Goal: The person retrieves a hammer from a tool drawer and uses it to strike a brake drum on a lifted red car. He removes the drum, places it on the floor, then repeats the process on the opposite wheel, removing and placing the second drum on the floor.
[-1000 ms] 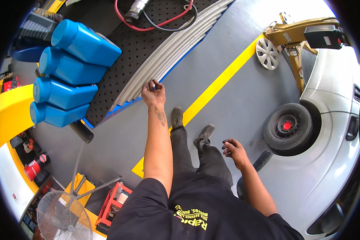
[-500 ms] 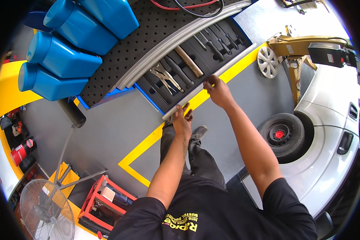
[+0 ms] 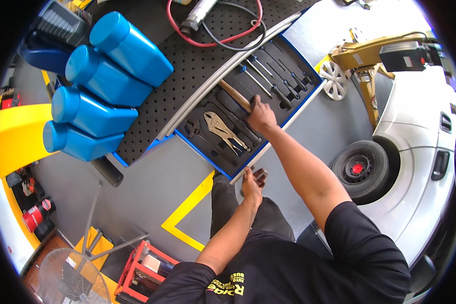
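Note:
An open drawer (image 3: 301,109) holds tools in dark foam cutouts: locking pliers (image 3: 219,127), a dark adjustable wrench (image 3: 197,131), several screwdrivers (image 3: 258,81) and a tool with a long wooden handle (image 3: 230,91). My right hand (image 3: 261,114) is closed around the lower end of that handle. My left hand (image 3: 251,185) is lower down at the drawer's front edge, fingers curled against it; part of what they touch is hidden.
Blue jugs (image 3: 116,66) and a coiled red-and-black hose (image 3: 215,43) lie on the perforated cart top (image 3: 152,116). A silver car (image 3: 415,192), wheel (image 3: 359,172), hubcap (image 3: 333,81) and yellow jack (image 3: 370,96) are right. A fan (image 3: 68,276) and red rack (image 3: 137,273) are lower left.
The drawer has been pulled out. My right hand has risen from the front edge and taken hold of the wooden handle. My left hand has moved down to the drawer front.

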Demonstrator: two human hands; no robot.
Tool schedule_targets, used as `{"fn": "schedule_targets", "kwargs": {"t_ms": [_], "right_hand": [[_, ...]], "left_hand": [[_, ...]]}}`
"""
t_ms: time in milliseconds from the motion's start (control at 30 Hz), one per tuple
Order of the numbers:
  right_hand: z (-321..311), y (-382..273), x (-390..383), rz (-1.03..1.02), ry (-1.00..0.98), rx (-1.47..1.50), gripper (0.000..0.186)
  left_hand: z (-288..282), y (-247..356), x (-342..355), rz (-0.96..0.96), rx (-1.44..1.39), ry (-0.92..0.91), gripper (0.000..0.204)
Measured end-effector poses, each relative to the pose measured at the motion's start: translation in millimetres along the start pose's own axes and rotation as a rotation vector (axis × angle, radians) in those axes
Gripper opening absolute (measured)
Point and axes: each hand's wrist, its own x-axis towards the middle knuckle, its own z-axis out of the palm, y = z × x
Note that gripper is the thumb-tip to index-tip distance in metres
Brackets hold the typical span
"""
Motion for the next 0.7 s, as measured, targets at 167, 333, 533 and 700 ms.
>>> {"fn": "schedule_targets", "kwargs": {"t_ms": [167, 333, 533, 700], "right_hand": [[-58, -5, -7, 0.004, -0.270, 0.000, 0.037], [-94, 16, -56, 0.091, -0.302, -0.017, 0.037], [-133, 94, -197, 0.219, -0.173, 0.087, 0.037], [-130, 143, -366, 0.440, 0.014, 0.331, 0.037]], "left_hand": [[-13, -8, -4, -0.104, 0.124, 0.022, 0.055], [-19, -35, -12, -0.235, 0.222, 0.119, 0.050], [-23, -24, -2, -0.098, 0.235, 0.096, 0.058], [-38, 37, 44, 0.000, 0.344, -0.044, 0.050]]}}
